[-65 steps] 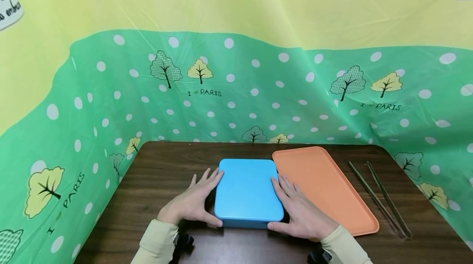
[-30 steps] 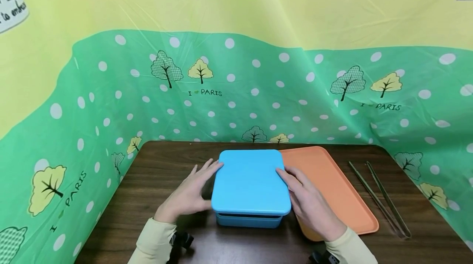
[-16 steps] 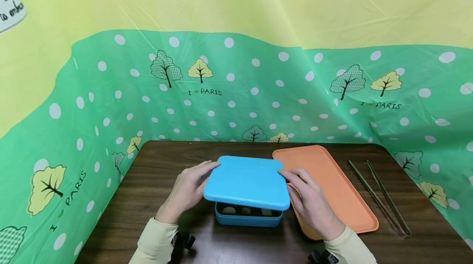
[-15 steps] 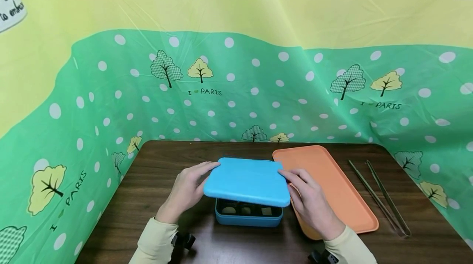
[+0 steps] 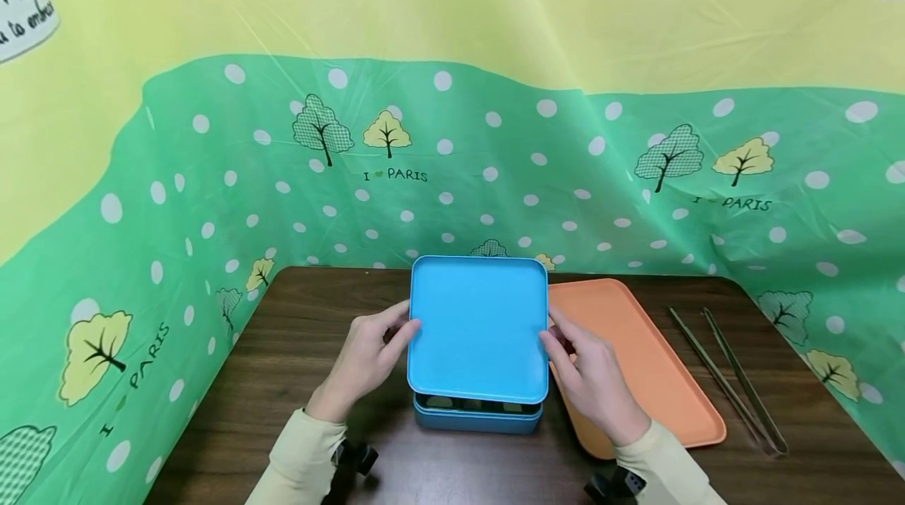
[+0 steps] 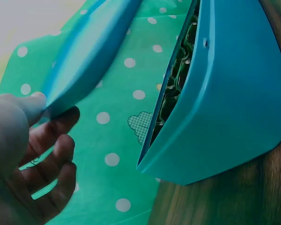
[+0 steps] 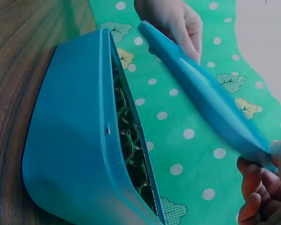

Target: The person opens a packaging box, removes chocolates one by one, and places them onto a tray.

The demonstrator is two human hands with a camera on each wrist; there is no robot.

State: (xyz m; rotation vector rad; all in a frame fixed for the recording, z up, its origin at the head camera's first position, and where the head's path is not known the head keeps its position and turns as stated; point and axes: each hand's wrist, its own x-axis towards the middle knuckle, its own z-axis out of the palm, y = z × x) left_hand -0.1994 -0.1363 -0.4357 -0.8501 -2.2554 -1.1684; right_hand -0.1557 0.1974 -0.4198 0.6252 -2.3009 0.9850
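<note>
A square blue lid [image 5: 478,332] is lifted off a blue box [image 5: 477,422] and tilted up, its rimmed inner side facing the head camera. My left hand [image 5: 364,356] pinches the lid's left edge between thumb and fingers. On the opposite edge, my right hand [image 5: 599,383] pinches it the same way. Both wrist views show a gap between the lid and the box's rim. Inside the box sits a dark divided insert [image 7: 126,126] with shiny walls; in the head view most of it is hidden behind the lid.
An orange tray [image 5: 654,379] lies to the right, partly behind my right hand. Metal tongs [image 5: 735,387] rest beyond it near the table's right side. The brown wooden table [image 5: 318,293] ends at a green and yellow printed cloth [image 5: 424,112] behind it.
Both hands first rested along the sides of the covered box. The lid then came up at its front edge, and now it is raised, tilted back and farther from me, inner side showing.
</note>
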